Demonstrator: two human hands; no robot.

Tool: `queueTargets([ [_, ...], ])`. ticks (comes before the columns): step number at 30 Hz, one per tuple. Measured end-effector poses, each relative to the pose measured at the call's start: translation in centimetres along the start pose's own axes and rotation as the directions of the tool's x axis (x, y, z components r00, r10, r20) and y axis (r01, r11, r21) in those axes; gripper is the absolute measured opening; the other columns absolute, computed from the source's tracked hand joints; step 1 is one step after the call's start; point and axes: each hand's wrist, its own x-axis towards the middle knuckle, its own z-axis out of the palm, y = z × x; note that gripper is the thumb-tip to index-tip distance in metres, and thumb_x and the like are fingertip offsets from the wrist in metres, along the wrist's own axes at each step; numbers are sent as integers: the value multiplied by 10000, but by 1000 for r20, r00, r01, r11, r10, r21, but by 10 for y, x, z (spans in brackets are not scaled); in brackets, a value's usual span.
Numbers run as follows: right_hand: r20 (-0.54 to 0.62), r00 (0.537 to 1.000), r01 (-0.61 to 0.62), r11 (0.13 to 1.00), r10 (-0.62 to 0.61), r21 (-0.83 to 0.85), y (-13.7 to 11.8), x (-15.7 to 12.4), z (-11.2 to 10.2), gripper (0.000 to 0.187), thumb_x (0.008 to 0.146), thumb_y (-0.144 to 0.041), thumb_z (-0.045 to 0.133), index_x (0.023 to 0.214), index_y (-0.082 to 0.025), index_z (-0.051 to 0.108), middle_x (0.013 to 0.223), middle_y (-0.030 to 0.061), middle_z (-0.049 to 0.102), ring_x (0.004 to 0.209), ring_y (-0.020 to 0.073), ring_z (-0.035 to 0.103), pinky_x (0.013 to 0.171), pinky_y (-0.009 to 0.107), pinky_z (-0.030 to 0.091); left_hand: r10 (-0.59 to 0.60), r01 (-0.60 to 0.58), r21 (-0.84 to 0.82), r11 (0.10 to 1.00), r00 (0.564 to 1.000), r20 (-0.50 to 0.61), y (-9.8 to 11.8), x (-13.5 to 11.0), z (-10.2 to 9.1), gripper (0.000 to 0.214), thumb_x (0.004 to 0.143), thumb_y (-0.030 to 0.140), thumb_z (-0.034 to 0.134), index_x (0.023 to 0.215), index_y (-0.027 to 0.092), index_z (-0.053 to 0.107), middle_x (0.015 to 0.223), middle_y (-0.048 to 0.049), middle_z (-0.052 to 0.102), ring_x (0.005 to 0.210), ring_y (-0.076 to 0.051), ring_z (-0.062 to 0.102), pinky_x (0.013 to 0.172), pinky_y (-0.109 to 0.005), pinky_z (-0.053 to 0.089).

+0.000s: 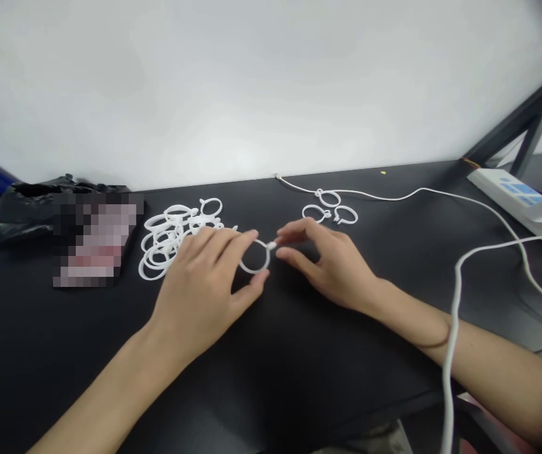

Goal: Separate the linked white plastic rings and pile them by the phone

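Observation:
Both hands hold one white plastic ring (255, 260) just above the black table (271, 353). My left hand (205, 284) grips the ring's left side between thumb and fingers. My right hand (330, 261) pinches the small clasp at the ring's upper right. A pile of several more white rings (169, 236) lies just behind and left of my left hand. Three separate white rings (330, 211) lie behind my right hand.
A white cable (457, 277) runs from the table's back edge across the right side and over my right forearm. A white power strip (521, 202) sits at the far right. A black bag (29, 202) and a blurred patch (94, 243) lie at the left.

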Motion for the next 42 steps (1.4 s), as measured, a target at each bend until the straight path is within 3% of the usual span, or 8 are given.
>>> queueTargets([
  [4,-97,995,-33,837,-24,-547,34,7,-13,238,890,-307,626,1048,-132,656,1172,180,619,1121,349,501,931,521,449,-179,170,135,976,982,58,-17,-2,0,413,895,324,535,1266,143,567,1115,-155,619,1095,-369,535,907,-510,454],
  [9,-69,998,-58,739,16,-671,60,8,-22,149,896,-212,578,941,-135,697,1147,182,600,1120,365,467,902,517,451,-236,197,241,950,961,146,-26,-6,1,427,907,324,462,1262,118,579,1127,-168,604,1071,-381,514,884,-529,453],
  [13,-22,1000,0,850,-14,-527,48,10,-19,139,928,-208,557,993,-158,668,1059,135,628,1039,295,519,913,454,468,-225,192,233,953,966,125,-20,-5,2,446,907,319,477,1297,116,554,1200,-159,586,1094,-367,504,918,-514,439],
  [17,80,994,89,971,-73,-223,25,7,-12,110,953,-197,540,1020,-195,627,1066,76,623,966,191,592,881,335,497,-99,88,136,987,993,71,-12,-4,5,435,921,300,511,1307,102,545,1215,-155,585,1116,-338,512,940,-485,447],
  [21,161,972,178,984,-170,-34,10,-1,-4,104,952,-189,550,1026,-215,619,1105,53,576,919,133,612,830,258,503,65,-66,64,996,998,26,-5,-3,5,366,933,273,551,1260,112,580,1147,-132,632,1065,-306,542,917,-472,465],
  [25,104,970,221,975,-222,23,2,-4,-2,67,933,-188,589,997,-196,608,1042,40,584,893,119,611,805,232,502,120,-120,-10,993,993,6,-4,-2,2,122,917,237,598,959,161,685,1032,-87,684,1001,-280,573,870,-455,477],
  [31,26,992,119,979,-125,165,0,-3,-3,232,864,-199,695,1072,-174,594,981,24,629,864,116,630,799,225,522,127,-127,-46,991,992,-19,-6,-1,1,64,890,191,633,858,186,688,997,-66,695,973,-265,585,842,-440,477],
  [42,109,992,-107,902,67,418,-2,-2,3,185,881,-318,677,1027,-206,651,931,6,692,808,121,656,738,238,534,179,-189,-92,978,978,-107,-1,0,-1,95,872,167,656,800,205,705,953,-56,700,918,-245,566,812,-422,463],
])
